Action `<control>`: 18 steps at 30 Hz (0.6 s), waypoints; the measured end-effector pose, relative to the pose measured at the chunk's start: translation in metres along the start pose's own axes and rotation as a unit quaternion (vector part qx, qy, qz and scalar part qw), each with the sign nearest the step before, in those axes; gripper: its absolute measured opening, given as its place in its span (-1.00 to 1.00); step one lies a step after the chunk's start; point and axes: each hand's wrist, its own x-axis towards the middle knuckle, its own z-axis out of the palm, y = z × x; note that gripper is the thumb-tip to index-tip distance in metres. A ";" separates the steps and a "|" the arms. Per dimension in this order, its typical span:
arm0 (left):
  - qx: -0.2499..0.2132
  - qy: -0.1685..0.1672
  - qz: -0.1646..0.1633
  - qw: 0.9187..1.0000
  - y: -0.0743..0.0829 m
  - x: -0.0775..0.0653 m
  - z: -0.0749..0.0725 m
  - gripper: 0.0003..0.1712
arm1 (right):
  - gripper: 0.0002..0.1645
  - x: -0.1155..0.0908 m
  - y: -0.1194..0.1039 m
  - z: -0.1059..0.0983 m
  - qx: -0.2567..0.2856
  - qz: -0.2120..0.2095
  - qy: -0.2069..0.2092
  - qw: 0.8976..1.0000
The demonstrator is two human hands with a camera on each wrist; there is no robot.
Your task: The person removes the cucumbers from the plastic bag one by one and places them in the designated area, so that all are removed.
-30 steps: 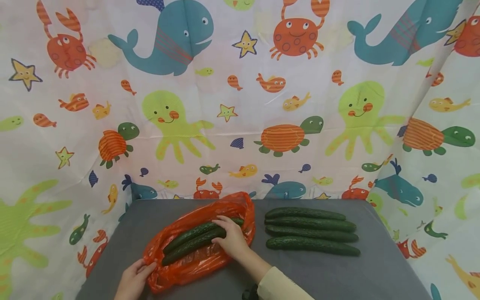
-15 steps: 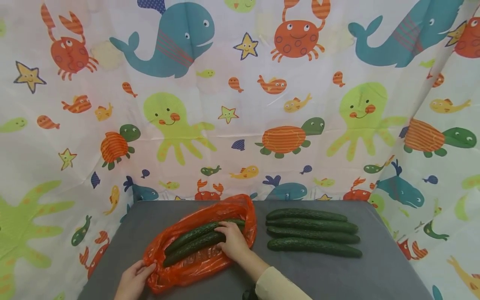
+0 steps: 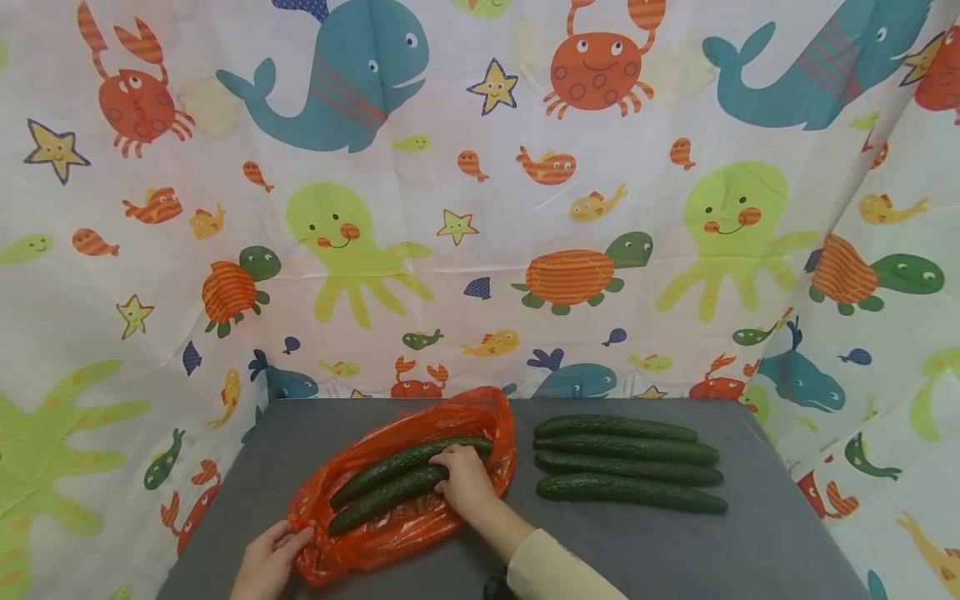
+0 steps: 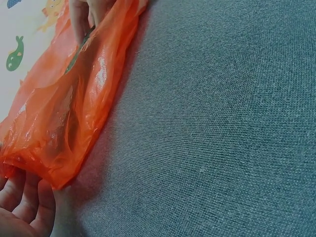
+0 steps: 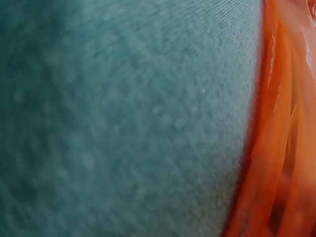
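An orange-red plastic bag point(image 3: 420, 537) lies on the left half of the table, spread open at the top. Inside it two dark green cucumbers rest side by side, a far cucumber point(image 3: 408, 462) and a near cucumber point(image 3: 390, 498). My right hand point(image 3: 468, 483) reaches into the bag and grips the right part of the near cucumber, whose end it hides. At the bag's left end my left hand point(image 3: 268, 557) pinches the plastic between thumb and fingers. In the left wrist view, the left hand's fingers point(image 4: 29, 197) sit under the bag's edge.
Several more cucumbers point(image 3: 630, 489) lie in a row on the right of the grey tabletop point(image 3: 637, 554). A cloth with sea-animal prints point(image 3: 480, 333) hangs behind and at both sides. A small dark object point(image 3: 497, 587) shows near the right sleeve.
The right hand and the near cucumber have shifted very slightly within the bag, and the bag's near side has settled a little. The left hand keeps its place at the bag's end.
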 end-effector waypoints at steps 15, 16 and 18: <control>-0.003 0.016 0.007 1.000 0.005 0.001 0.002 0.29 | -0.54 0.003 -0.010 -0.019 0.046 0.021 -0.004 0.999; -0.004 0.016 0.006 1.000 0.006 0.001 0.002 0.29 | -0.54 0.003 -0.012 -0.021 0.049 0.018 0.000 0.999; -0.001 0.017 0.004 1.000 0.005 0.000 0.001 0.29 | -0.54 0.003 -0.017 -0.025 0.049 0.012 0.005 0.999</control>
